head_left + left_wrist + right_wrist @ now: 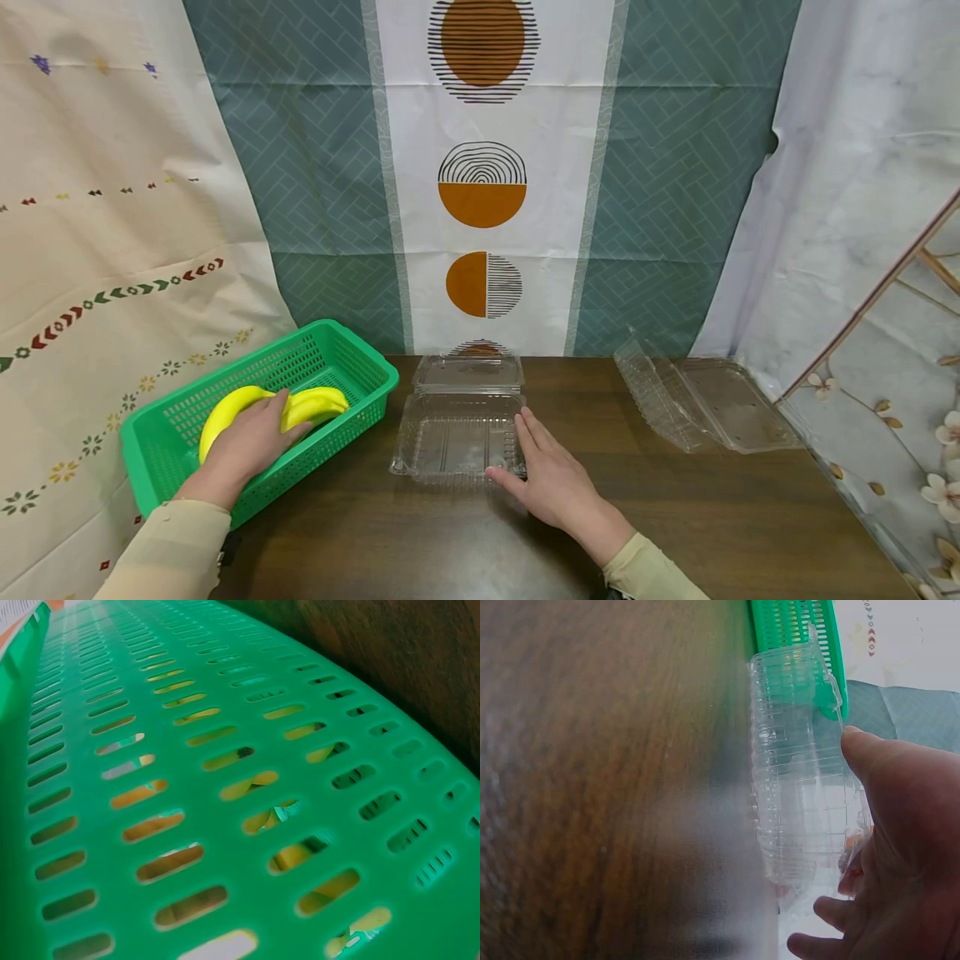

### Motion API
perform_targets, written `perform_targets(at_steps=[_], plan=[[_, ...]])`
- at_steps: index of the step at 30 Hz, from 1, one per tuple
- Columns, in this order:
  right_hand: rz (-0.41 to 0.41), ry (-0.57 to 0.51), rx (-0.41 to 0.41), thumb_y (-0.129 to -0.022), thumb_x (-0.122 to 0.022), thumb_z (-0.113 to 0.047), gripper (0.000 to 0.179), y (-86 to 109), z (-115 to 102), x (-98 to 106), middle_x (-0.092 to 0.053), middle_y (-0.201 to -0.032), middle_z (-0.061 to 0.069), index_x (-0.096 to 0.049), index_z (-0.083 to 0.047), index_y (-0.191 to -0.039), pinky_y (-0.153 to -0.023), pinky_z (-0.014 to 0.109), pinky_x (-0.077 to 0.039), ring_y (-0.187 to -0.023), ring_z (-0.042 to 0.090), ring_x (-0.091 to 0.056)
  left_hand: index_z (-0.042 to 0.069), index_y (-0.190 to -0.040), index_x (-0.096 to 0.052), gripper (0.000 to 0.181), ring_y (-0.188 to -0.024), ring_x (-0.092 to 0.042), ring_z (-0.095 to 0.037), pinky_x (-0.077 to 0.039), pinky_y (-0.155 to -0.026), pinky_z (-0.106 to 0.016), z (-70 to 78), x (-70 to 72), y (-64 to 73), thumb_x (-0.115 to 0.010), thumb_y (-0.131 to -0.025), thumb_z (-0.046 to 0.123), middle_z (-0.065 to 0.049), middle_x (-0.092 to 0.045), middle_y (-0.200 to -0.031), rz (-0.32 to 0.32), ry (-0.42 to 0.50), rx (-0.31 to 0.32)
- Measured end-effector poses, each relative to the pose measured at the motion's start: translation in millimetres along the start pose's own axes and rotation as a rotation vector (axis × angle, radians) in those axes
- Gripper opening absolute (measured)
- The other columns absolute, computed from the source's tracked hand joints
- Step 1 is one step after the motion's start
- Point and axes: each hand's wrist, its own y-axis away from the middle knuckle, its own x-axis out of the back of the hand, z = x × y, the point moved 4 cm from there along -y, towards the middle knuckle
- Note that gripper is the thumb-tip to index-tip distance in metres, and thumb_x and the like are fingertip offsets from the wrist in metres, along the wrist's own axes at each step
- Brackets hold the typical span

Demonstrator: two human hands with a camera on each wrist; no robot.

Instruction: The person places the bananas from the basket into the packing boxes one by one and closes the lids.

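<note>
Inside the green basket (360,408), yellow bananas (318,406) lie partly covered by my left hand (255,437). Its thumb and index finger straddle the fruit; the other fingertips are hidden. The left wrist view looks through the slots of the basket wall (247,720) at patches of yellow. A clear plastic clamshell box (442,437) stands with its lid folded back, towards the curtain. My right hand (558,479) is at the box's near right corner, thumb at the front rim and extended fingers along the right side. In the right wrist view, the thumb (862,746) meets the rim.
More clear plastic boxes (667,400) lie at the back right of the brown wooden table (360,533), lids spread. A patterned curtain (315,167) hangs along the back edge. Other printed cloths border the left and right sides.
</note>
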Motion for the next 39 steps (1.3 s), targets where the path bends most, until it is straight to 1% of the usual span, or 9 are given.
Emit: perform_targets(at_steps=[6,13,18,26,33,39], plan=[[-0.005,-0.006,0.001,-0.105,-0.062,-0.07,0.102,0.4,-0.5,0.6,-0.013,-0.185,0.009,-0.024,-0.005,-0.175,-0.127,0.058,-0.035,-0.167,0.034,-0.024,-0.021,-0.161,-0.03,0.091,-0.137,-0.049,-0.064,-0.048,-0.105,-0.07,-2.0,-0.5,-0.5,-0.07,-0.109,0.042,-0.047,-0.048,-0.152,-0.038,0.008,0.007],[0.001,-0.007,0.007,-0.105,-0.062,-0.069,0.103,0.0,-0.7,1.4,-0.014,-0.185,0.01,-0.024,-0.004,-0.175,-0.127,0.058,-0.035,-0.167,0.035,-0.024,-0.02,-0.162,-0.028,0.091,-0.135,-0.05,-0.065,-0.049,-0.103,-0.071,-3.0,-0.1,-0.1,-0.069,-0.109,0.042,-0.047,-0.048,-0.151,-0.072,0.029,0.014],[0.003,0.0,0.008,-0.105,-0.061,-0.071,0.104,0.1,-0.3,1.5,-0.014,-0.185,0.01,-0.024,-0.004,-0.175,-0.126,0.058,-0.035,-0.167,0.034,-0.024,-0.019,-0.162,-0.029,0.089,-0.135,-0.05,-0.065,-0.048,-0.104,-0.071,-5.0,-2.3,-1.3,-0.071,-0.108,0.038,-0.048,-0.047,-0.151,-0.084,0.03,0.009],[-0.002,-0.004,0.009,-0.105,-0.06,-0.071,0.103,0.2,0.1,0.6,-0.013,-0.185,0.01,-0.024,-0.005,-0.175,-0.127,0.058,-0.035,-0.167,0.035,-0.024,-0.019,-0.16,-0.032,0.084,-0.134,-0.05,-0.064,-0.049,-0.102,-0.071,-7.7,-5.0,-4.4,-0.074,-0.106,0.029,-0.049,-0.047,-0.15,-0.093,0.035,0.014],[-0.003,-0.006,0.006,-0.105,-0.06,-0.072,0.104,0.3,-0.1,0.6,-0.013,-0.185,0.01,-0.024,-0.004,-0.175,-0.126,0.058,-0.035,-0.167,0.034,-0.024,-0.018,-0.16,-0.031,0.084,-0.135,-0.047,-0.067,-0.05,-0.1,-0.07,-8.7,-7.2,-4.6,-0.075,-0.106,0.029,-0.052,-0.044,-0.149,-0.135,0.042,0.034],[-0.003,-0.007,0.006,-0.105,-0.061,-0.071,0.103,0.2,-0.7,1.4,-0.013,-0.185,0.01,-0.024,-0.004,-0.175,-0.127,0.057,-0.035,-0.167,0.034,-0.024,-0.018,-0.16,-0.031,0.084,-0.131,-0.048,-0.067,-0.051,-0.097,-0.069,-8.6,-6.2,-4.0,-0.075,-0.106,0.029,-0.054,-0.043,-0.146,-0.138,0.053,0.04]])
